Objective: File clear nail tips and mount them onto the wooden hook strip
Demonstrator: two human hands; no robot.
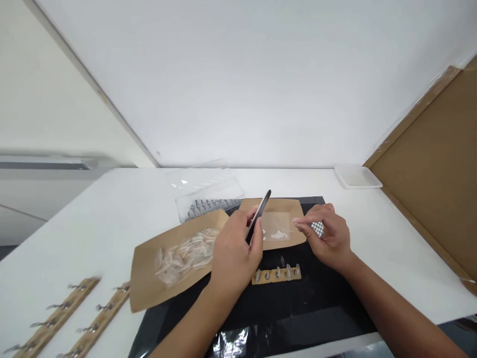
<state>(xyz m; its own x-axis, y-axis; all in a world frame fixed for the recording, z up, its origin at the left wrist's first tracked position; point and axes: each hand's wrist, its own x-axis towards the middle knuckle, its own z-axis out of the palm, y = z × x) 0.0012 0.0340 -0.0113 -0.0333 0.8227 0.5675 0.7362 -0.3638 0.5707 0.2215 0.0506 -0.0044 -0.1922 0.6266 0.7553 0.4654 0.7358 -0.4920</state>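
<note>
Mid-frame my left hand [235, 248] grips a dark tool [264, 204]; right of centre my right hand [331, 237] pinches a clear piece [296, 220], best lightly.

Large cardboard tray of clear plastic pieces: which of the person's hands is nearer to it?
Left. The left hand overlaps the right end of the large cardboard tray in view; the right hand is farther right, beside the smaller tray.

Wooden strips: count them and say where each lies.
3: a centre strip on the mat, plus an outer strip and an inner strip on the table at left. Any outside the frame can't be counted.
</note>
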